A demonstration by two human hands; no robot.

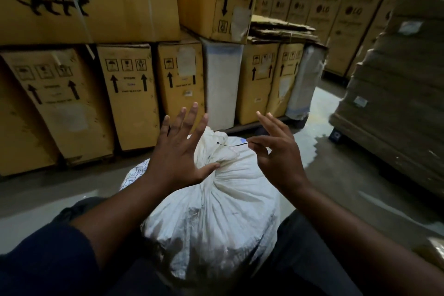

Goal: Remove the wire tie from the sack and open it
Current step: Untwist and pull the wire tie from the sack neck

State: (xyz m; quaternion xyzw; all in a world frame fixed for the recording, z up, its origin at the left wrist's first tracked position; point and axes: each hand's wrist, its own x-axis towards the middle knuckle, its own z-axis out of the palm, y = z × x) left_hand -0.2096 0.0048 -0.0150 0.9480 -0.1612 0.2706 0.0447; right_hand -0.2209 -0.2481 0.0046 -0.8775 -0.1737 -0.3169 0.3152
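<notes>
A full white woven sack (pixel 216 218) stands between my knees, its neck gathered into a twisted bunch at the top. My left hand (pixel 179 151) is spread wide just left of the neck, fingers apart, its thumb tip pressing the gathered cloth. My right hand (pixel 278 151) is raised to the right of the neck and pinches one end of a thin black wire tie (pixel 231 144) between thumb and forefinger. The tie reaches out leftward over the sack's top, its free end in the air. The other right fingers are lifted apart.
Stacked yellow cardboard cartons (pixel 129 89) line the floor just beyond the sack. A white wrapped carton (pixel 222 84) stands among them. A wrapped pallet stack (pixel 398 103) rises on the right. Bare grey concrete floor (pixel 336 175) lies between. A printed bag (pixel 134 175) peeks out behind the sack.
</notes>
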